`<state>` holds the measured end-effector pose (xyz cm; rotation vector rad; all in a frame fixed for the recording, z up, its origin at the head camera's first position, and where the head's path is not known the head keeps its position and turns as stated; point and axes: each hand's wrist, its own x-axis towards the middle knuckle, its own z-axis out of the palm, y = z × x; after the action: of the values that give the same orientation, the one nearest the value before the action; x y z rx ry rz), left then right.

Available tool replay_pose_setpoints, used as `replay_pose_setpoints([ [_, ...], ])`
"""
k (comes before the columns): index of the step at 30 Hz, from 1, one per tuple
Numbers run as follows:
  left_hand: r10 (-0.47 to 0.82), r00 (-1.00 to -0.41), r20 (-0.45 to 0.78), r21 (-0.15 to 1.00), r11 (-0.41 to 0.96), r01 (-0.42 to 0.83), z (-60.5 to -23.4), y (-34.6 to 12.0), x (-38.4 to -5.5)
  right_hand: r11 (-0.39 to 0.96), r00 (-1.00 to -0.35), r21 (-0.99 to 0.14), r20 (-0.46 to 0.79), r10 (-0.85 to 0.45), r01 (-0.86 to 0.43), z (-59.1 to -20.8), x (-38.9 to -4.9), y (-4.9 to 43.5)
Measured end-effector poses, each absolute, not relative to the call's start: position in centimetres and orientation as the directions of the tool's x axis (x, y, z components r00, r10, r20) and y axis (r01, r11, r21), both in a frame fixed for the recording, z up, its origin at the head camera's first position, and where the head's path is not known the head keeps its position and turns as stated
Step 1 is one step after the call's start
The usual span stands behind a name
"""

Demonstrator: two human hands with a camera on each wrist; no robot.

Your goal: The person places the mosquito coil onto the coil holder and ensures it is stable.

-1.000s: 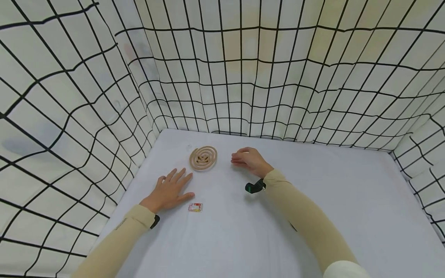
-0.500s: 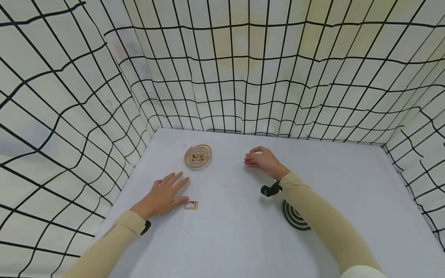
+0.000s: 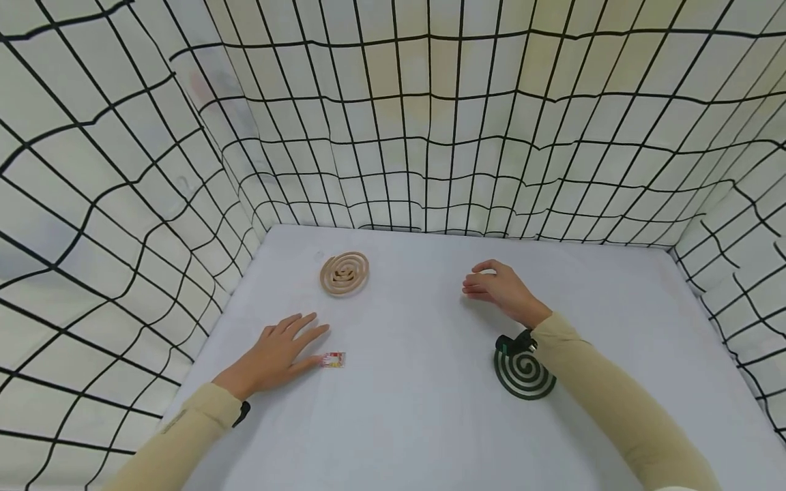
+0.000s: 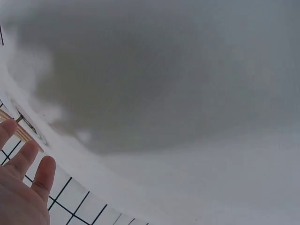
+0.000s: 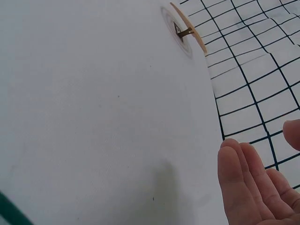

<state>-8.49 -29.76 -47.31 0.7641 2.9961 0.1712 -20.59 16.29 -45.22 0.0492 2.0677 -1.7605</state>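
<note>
Left hand (image 3: 273, 354): fingers spread, thumb at a small printed packet (image 3: 333, 360); contact is uncertain, lettering illegible. Right hand (image 3: 503, 290): fingers together and curved, thumb apart, nothing visible between; the wrist view crops the thumb. Dark green coil (image 3: 525, 372): on the bench (image 3: 417, 429), partly covered by the wrist camera (image 3: 516, 343) and sleeve (image 3: 614, 395). Tan coil (image 3: 357, 271): beyond the left hand, its stand (image 5: 185, 32) largely obscured from above.

One coil (image 3: 345, 275) lies behind the packet (image 3: 333, 359); another coil (image 3: 525, 372) (well apart) lies right.
</note>
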Motion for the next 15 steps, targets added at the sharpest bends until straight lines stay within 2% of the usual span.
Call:
replay_pose_setpoints([
  [11, 0.474, -0.881, -0.007, 0.152, 0.871, 0.467, -47.5, -29.6, -6.7, 0.273, -0.929, -0.934, -0.295, -0.225, 0.231, -45.7, -18.4, 20.1],
  [15, 0.483, -0.875, -0.007, 0.164, 0.864, 0.476, -47.7, -29.6, -6.0, 0.338, -0.932, -0.92, -0.285, -0.223, 0.2, -46.0, -17.6, 21.6],
])
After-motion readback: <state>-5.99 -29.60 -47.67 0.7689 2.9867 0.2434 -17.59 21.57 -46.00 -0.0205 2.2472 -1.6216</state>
